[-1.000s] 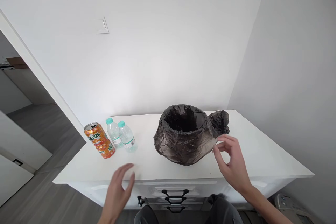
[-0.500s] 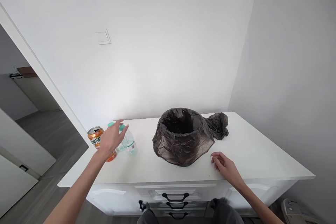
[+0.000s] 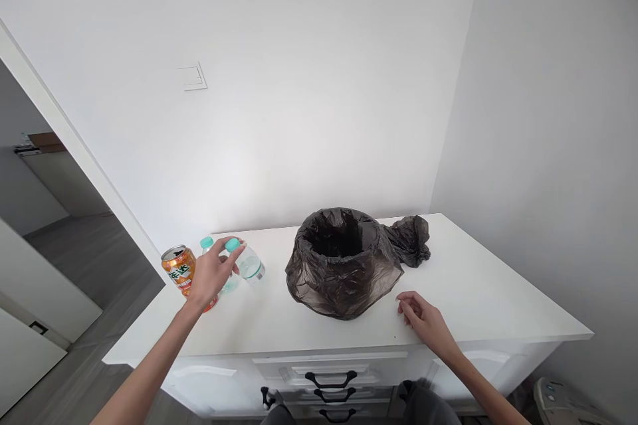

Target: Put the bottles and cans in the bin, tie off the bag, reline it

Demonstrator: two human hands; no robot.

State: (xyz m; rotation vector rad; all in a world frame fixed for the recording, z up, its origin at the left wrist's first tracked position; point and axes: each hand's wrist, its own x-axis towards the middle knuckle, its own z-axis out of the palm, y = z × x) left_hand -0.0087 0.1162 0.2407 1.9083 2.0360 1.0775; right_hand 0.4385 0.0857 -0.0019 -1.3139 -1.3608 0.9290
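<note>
My left hand [image 3: 213,273] is closed around the neck of a clear plastic bottle [image 3: 250,267] with a mint-green cap, which leans a little. Behind the hand stands a second bottle with the same green cap [image 3: 206,242], its body partly covered by my fingers. An orange drink can [image 3: 178,267] is just left of the hand, its lower part behind my wrist. Resting on the white cabinet top, my right hand [image 3: 423,320] has its fingers loosely curled with nothing in them. It lies near the skirt of a black plastic bag lining a round bin [image 3: 343,285].
The bag's bunched end [image 3: 413,239] sticks out to the bin's right on the cabinet top [image 3: 478,292]. Drawers with black handles [image 3: 331,380] are below the front edge. A wall with a switch [image 3: 191,78] rises behind; a doorway opens at left.
My left hand has gone from open above the bottle to closed on its neck, and the bottle now tilts slightly. The right hand stays put. The view has shifted a little.
</note>
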